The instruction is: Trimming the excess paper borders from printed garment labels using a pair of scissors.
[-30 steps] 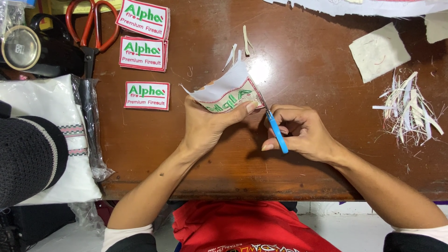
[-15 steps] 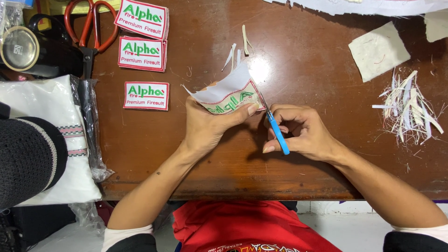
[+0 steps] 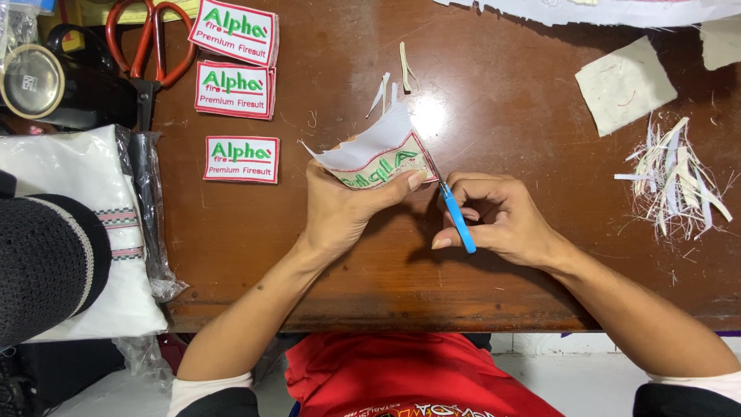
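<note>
White backing fabric with an embroidered patch (image 3: 378, 158) is pinched between thumb and fingers of the left hand (image 3: 343, 208), raised above the brown wooden table (image 3: 347, 262). A blue-handled cutter (image 3: 457, 220) is gripped by the closed right hand (image 3: 498, 220), its tip touching the patch's edge. Three finished patches (image 3: 239, 93) lie to the left, below red-handled scissors (image 3: 147, 46). Trimmed scraps (image 3: 675, 181) are piled to the right.
</note>
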